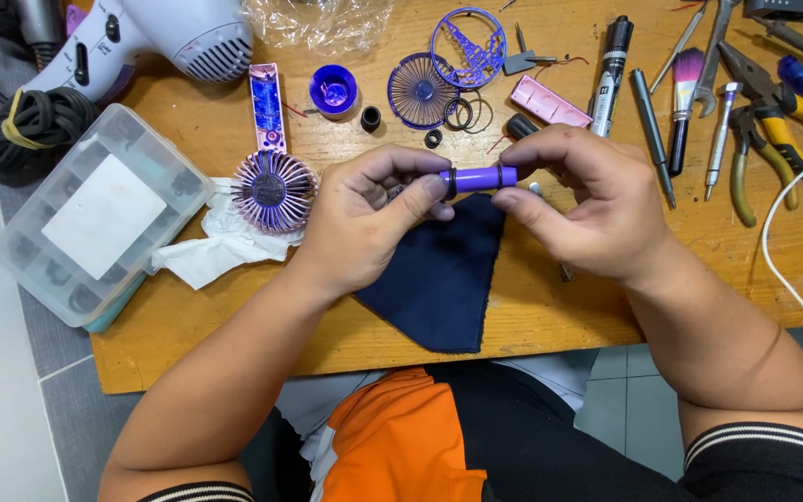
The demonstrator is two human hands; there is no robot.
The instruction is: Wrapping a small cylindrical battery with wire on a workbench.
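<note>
Purple cylinder (478,178) pinched at both ends, left hand (369,218) fingers and right hand (580,200) fingers hiding its tips

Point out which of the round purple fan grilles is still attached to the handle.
The domed grille left of the left hand, resting on white tissue, joins the handle. The flat grille and open ring guard lie loose.
</note>
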